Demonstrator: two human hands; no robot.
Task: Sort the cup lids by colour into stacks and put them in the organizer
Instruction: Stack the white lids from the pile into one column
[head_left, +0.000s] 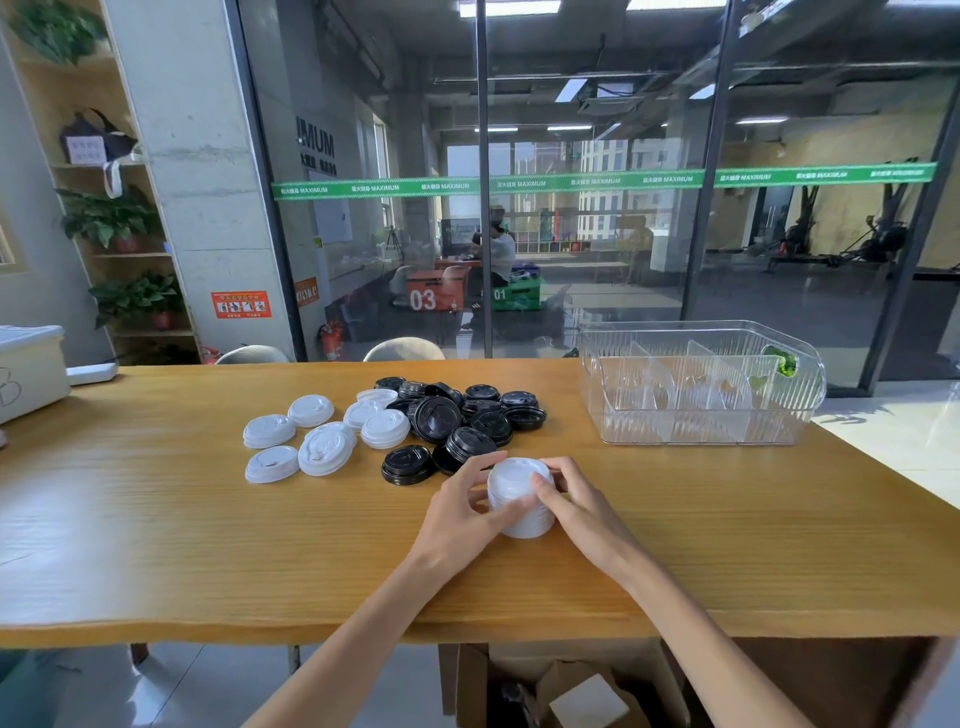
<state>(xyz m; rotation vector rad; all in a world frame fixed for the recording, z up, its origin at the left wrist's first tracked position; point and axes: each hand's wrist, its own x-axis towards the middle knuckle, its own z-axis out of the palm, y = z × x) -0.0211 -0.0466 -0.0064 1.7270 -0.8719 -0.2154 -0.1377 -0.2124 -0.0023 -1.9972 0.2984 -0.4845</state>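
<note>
Squaring short stack of white plastic cup lids (521, 496) on table, left hand (462, 512) and right hand (582, 512) both gripping it; next likely gathering remaining loose white lids (317, 436)

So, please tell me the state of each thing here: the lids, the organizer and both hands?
white lid stack: upright on table, held by both hands
loose white lids: scattered, unstacked
black lids: heaped, unsorted
organizer: upright, no lids inside
left hand: grips the stack
right hand: grips the stack
</note>
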